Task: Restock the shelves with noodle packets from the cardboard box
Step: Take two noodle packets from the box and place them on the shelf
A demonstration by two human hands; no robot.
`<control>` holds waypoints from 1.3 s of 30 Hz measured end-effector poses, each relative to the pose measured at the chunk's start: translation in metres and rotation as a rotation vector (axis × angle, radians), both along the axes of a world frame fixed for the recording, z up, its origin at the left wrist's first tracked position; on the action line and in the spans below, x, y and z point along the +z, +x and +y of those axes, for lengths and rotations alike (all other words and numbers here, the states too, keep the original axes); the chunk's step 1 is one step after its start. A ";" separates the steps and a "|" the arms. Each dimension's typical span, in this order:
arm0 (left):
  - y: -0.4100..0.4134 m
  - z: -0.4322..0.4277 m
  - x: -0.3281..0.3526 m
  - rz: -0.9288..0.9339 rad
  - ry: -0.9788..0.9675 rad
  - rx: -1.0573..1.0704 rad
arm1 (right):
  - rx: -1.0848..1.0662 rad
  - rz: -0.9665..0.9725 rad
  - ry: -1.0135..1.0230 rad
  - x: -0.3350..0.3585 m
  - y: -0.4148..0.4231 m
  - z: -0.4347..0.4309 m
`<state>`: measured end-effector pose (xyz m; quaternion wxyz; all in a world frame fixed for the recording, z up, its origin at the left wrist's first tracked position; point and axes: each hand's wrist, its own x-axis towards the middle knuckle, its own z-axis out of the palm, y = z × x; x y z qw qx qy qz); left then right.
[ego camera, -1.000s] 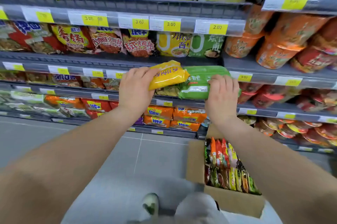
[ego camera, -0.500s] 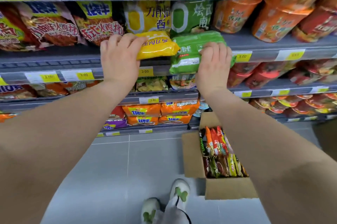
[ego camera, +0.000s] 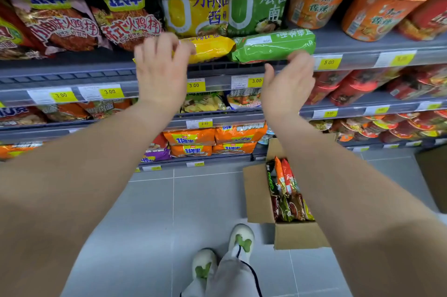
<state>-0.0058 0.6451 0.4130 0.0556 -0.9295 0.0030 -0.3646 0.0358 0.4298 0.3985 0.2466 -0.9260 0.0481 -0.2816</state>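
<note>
– Yellow wrapper right at the left fingers (ego camera: 157, 52), and they're spread loose, gripping nothing! The left hand (ego camera: 160, 79) hangs slack in front of the yellow packet (ego camera: 212, 48). Whether skin touches film, I can't tell.
– Same story on the right: fingertips (ego camera: 300, 60) at the near edge of the green packet (ego camera: 273, 46), right hand (ego camera: 285, 88) relaxed, nothing held.
– So both packets lie flat, side by side on the shelf (ego camera: 350, 46), at its near edge, in front of the standing packs.
– Those two look delivered, I'd say. Read me the writing!
– The standing yellow pack (ego camera: 193, 11) shows 刀削, the standing green pack (ego camera: 258, 6) shows 烩面. To their left, red packs (ego camera: 125, 18) headed "1袋半". To the right, orange tubs (ego camera: 314, 3) marked 香辣.
– Prices?
– On the rail just below the packets, one price tag (ego camera: 194, 85) says 3.00, the next 3.00 again, then 5.00 further right. The rail above reads 3.00, 3.00, 2.00. One shelf lower, 2.50.
– And what's left to do?
– Plenty, by my reckoning! The cardboard box (ego camera: 256, 197) sits on the floor, near right, just beside the shoes (ego camera: 242, 238). It's crammed with noodle packets (ego camera: 287, 190) standing on edge. Their print is too small to read. Many trips to go.
</note>
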 end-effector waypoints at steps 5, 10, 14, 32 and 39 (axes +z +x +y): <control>-0.026 -0.022 -0.035 0.211 -0.053 -0.046 | 0.208 0.010 -0.062 -0.037 -0.011 0.012; -0.002 -0.027 -0.029 0.477 -0.123 0.113 | 0.284 0.020 -0.161 -0.035 0.015 0.012; 0.031 -0.026 -0.022 0.561 -0.201 0.137 | 0.332 0.122 -0.230 -0.023 0.046 0.018; 0.024 -0.021 -0.010 0.546 -0.343 -0.009 | 0.465 0.226 -0.219 -0.009 0.037 0.024; -0.070 -0.062 0.018 0.574 -0.562 -0.241 | 0.490 0.312 -0.057 0.020 -0.096 -0.034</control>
